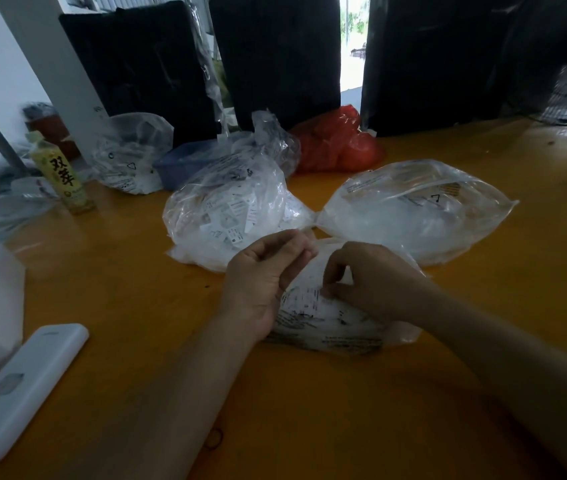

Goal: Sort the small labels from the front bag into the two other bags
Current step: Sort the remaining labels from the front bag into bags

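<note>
Both hands [313, 275] pinch at the front bag [327, 320].

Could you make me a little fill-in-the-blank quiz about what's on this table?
1. Both hands, the left hand and the right hand, are at the ____ bag.
2. The table is ____ in colour.
3. Behind the clear bags lies a crumpled ____ bag.
4. The yellow bottle stands on the ____ side of the table.

Missing words: front; orange; red; left
</note>
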Motion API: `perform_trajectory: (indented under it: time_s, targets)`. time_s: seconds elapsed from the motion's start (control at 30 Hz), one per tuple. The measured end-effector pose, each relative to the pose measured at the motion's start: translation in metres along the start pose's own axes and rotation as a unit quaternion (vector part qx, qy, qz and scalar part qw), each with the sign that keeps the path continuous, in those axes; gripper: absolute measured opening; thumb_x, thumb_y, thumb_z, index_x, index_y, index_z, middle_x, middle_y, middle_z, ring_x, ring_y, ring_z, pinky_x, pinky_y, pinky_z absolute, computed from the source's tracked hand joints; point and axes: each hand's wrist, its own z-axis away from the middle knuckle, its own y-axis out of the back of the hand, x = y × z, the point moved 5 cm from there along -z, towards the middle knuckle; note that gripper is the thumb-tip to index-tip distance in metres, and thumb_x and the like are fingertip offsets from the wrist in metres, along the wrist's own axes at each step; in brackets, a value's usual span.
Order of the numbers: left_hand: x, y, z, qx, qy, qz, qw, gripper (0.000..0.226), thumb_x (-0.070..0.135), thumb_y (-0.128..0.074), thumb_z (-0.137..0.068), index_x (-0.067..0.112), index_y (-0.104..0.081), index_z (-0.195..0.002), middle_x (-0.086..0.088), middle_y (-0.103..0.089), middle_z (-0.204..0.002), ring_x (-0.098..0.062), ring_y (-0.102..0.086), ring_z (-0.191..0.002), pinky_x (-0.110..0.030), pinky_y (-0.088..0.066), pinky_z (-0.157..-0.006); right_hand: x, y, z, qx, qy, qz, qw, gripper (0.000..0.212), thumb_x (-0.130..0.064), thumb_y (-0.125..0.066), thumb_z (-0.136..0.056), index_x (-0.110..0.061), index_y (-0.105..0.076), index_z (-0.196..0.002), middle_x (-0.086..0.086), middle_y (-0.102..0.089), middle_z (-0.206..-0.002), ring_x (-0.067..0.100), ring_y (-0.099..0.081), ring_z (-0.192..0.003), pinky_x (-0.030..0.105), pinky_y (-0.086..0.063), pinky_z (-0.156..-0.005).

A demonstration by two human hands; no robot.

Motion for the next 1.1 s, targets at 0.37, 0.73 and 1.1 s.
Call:
perform_trajectory:
  time_s: [0.37,0.73,1.1]
  targets:
    - [0.000,0.000,-0.002,0.021,0.028,0.028,0.999,0.012,0.009,-0.080,-0.076,0.002,-0.083,-0.086,-0.025,-0.078,-0.106,-0.032,-0.079,-0.096,-0.026,-0.064,-0.075,0.024,0.035,0.006,0.182,-0.096,-0.280,0.938,0.018,-0.022,-0.070,-0.096,-0.036,-0.066,-0.107,-0.011,-0.069,-0.086,0.006,-0.065,-0.070,0.018,-0.050,-0.056]
    - [0.000,-0.002,0.001,0.011,0.025,0.012,1.000,0.008,0.008,-0.081,-0.074,0.005,-0.084,-0.081,-0.023,-0.079,-0.103,-0.030,-0.079,-0.095,-0.023,-0.063,-0.074,0.003,0.049,0.011,0.248,0.002,-0.178,0.952,0.016,-0.026,-0.066,-0.098,-0.042,-0.063,-0.094,-0.016,-0.065,-0.077,0.007,-0.061,-0.071,0.014,-0.048,-0.063]
    - [0.002,-0.006,0.004,-0.017,-0.016,-0.048,0.999,0.033,0.020,-0.089,-0.064,0.005,-0.082,-0.093,-0.021,-0.079,-0.105,-0.029,-0.078,-0.100,-0.024,-0.062,-0.081,0.001,0.049,0.011,0.246,-0.001,-0.122,0.962,0.009,-0.022,-0.066,-0.098,-0.024,-0.072,-0.104,-0.028,-0.058,-0.086,-0.010,-0.058,-0.083,0.001,-0.040,-0.070]
